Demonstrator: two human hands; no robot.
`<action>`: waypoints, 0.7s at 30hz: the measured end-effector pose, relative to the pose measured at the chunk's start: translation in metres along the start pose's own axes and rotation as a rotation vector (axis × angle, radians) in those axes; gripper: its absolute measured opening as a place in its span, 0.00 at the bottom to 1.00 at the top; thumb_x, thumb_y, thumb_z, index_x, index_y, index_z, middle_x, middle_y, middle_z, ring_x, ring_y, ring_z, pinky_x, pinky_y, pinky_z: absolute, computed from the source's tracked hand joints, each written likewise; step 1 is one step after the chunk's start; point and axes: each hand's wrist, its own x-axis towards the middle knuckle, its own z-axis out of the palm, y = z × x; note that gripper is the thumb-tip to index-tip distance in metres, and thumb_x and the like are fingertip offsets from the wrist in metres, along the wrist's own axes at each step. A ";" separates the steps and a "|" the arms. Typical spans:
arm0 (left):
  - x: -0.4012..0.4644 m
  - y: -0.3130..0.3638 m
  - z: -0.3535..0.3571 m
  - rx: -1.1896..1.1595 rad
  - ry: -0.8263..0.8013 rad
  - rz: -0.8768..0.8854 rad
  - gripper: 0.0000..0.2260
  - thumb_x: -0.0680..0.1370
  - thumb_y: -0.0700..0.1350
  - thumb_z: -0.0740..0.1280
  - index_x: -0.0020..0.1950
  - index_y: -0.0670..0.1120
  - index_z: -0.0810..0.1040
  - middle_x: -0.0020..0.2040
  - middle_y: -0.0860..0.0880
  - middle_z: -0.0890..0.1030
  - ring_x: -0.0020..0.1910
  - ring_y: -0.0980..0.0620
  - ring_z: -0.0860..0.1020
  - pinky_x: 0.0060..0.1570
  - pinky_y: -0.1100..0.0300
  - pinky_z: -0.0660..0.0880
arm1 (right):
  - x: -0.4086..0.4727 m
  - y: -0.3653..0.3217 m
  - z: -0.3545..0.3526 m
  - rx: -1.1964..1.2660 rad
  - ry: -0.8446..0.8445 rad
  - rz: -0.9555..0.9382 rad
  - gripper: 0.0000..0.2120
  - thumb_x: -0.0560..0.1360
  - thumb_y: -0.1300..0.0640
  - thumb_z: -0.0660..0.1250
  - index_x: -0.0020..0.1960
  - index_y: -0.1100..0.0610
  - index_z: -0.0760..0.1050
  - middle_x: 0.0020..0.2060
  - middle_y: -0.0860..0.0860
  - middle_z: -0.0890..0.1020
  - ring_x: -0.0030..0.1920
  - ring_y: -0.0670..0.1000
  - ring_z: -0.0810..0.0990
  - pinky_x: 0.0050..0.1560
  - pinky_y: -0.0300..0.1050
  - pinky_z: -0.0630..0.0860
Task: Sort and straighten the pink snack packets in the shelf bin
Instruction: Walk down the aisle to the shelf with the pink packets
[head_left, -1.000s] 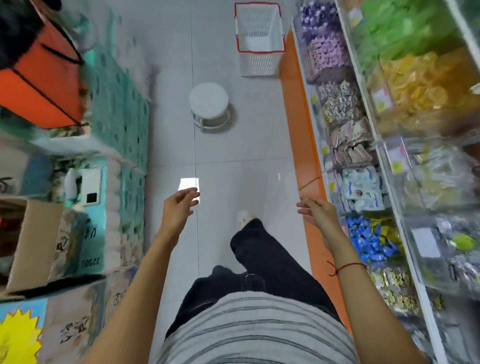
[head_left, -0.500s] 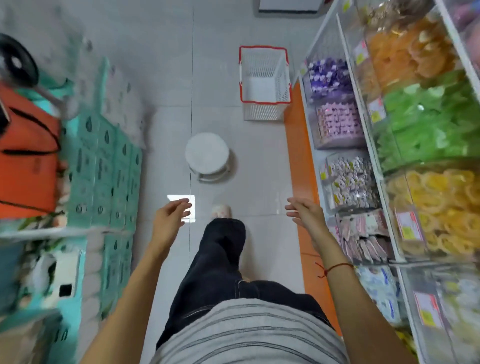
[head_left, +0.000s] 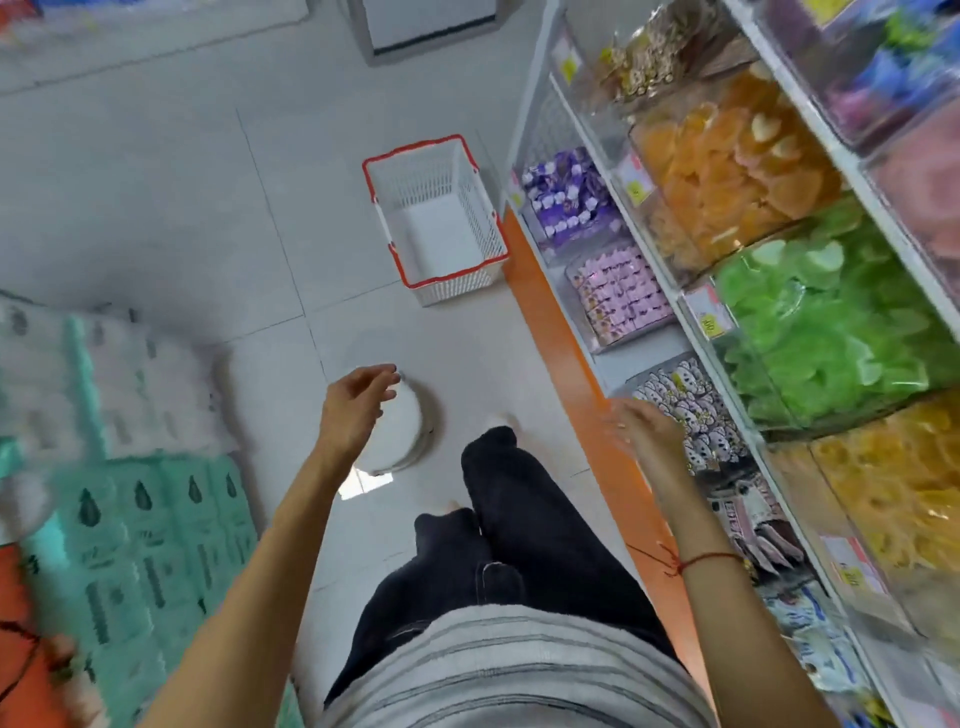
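Since a second ago you've stepped forward down the aisle. On the left, teal packs edge the floor. Your left hand now hangs over the white stool, fingers relaxed, holding nothing. The red-rimmed basket sits far ahead — bare tile between. Your right hand, blurred but loosely spread and empty, nears the shelf edge; the pink snack packets lie in the bin farther along.
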 end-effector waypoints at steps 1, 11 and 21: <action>0.016 0.014 0.007 0.033 -0.025 0.023 0.09 0.81 0.44 0.61 0.57 0.44 0.78 0.54 0.46 0.81 0.51 0.48 0.78 0.54 0.53 0.74 | 0.012 -0.009 -0.001 -0.011 0.010 0.006 0.07 0.79 0.58 0.63 0.45 0.56 0.79 0.52 0.63 0.81 0.52 0.61 0.80 0.61 0.58 0.74; 0.182 0.147 0.107 0.840 -0.425 0.317 0.13 0.81 0.49 0.60 0.62 0.49 0.78 0.62 0.51 0.80 0.59 0.49 0.78 0.60 0.57 0.72 | 0.153 -0.062 0.002 -0.399 -0.074 0.009 0.11 0.78 0.57 0.62 0.46 0.64 0.79 0.45 0.63 0.82 0.49 0.64 0.80 0.49 0.54 0.76; 0.357 0.121 0.274 1.353 -0.672 0.620 0.20 0.83 0.48 0.55 0.73 0.43 0.64 0.69 0.41 0.73 0.65 0.41 0.73 0.63 0.50 0.69 | 0.279 0.013 0.025 -0.670 0.265 0.246 0.15 0.81 0.53 0.57 0.64 0.60 0.67 0.57 0.59 0.78 0.57 0.62 0.78 0.48 0.47 0.71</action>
